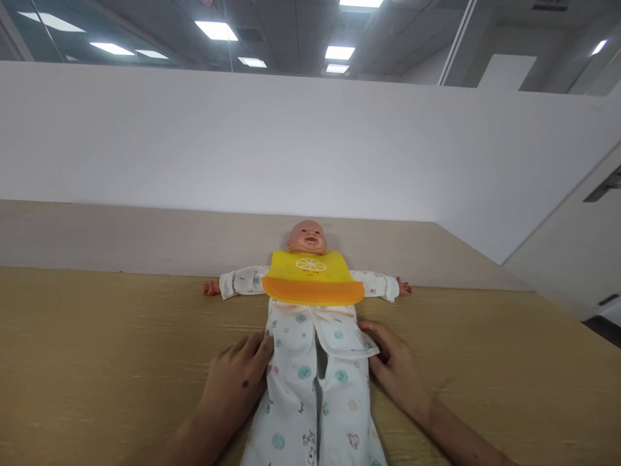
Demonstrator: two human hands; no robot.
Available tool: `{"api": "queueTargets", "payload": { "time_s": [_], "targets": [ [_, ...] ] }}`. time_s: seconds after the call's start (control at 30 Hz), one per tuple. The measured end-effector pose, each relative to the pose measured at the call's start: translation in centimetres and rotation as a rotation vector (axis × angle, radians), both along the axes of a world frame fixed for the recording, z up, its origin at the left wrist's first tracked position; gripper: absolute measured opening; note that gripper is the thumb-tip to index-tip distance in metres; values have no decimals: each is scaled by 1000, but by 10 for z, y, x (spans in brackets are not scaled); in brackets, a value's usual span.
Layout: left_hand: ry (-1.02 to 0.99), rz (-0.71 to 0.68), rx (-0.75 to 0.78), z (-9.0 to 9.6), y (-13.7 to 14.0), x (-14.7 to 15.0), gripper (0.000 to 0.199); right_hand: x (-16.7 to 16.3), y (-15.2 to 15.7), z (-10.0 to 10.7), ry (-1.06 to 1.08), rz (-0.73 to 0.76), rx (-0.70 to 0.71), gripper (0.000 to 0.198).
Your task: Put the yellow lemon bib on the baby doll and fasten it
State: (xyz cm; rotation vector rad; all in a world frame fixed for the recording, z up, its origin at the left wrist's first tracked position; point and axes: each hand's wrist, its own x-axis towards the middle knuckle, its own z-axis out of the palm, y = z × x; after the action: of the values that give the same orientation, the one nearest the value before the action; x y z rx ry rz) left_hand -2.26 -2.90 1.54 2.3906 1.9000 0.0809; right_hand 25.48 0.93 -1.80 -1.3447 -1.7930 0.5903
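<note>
A baby doll point(307, 237) lies on its back, head away from me, arms stretched out to both sides. It wears a white long-sleeved baby outfit point(301, 388) with green and other small prints, parted down the middle below the waist. Over its chest lies a yellow bib point(310, 272) with an orange pocket and a white citrus-slice print. At the outfit's left edge, my left hand point(240, 369) has its fingers curled against the cloth. My right hand point(395, 362) grips the opposite side, by the corner of a loose flap. Some fingertips of both hands are hidden.
The doll rests on a wooden tabletop point(121, 362), its head on a pale strip point(121, 239) along the back. Behind stands a white partition point(242, 142) with glass above. A white door-like panel point(572, 239) with a dark handle is at the right.
</note>
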Motion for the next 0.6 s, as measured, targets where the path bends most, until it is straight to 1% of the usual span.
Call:
{"api": "queueTargets", "payload": {
  "time_s": [0.17, 0.33, 0.43, 0.6],
  "targets": [
    [38, -8, 40, -1, 0, -2, 37, 1, -1, 0, -28, 9, -19, 37],
    [-19, 78, -41, -1, 2, -4, 38, 0, -2, 3, -52, 71, -59, 35],
    [-19, 130, -91, 2, 3, -6, 37, -1, -2, 5, -37, 95, -63, 34],
    [-14, 168, -87, 6, 2, -6, 34, -3, -2, 10, -12, 132, -49, 37]
  ]
}}
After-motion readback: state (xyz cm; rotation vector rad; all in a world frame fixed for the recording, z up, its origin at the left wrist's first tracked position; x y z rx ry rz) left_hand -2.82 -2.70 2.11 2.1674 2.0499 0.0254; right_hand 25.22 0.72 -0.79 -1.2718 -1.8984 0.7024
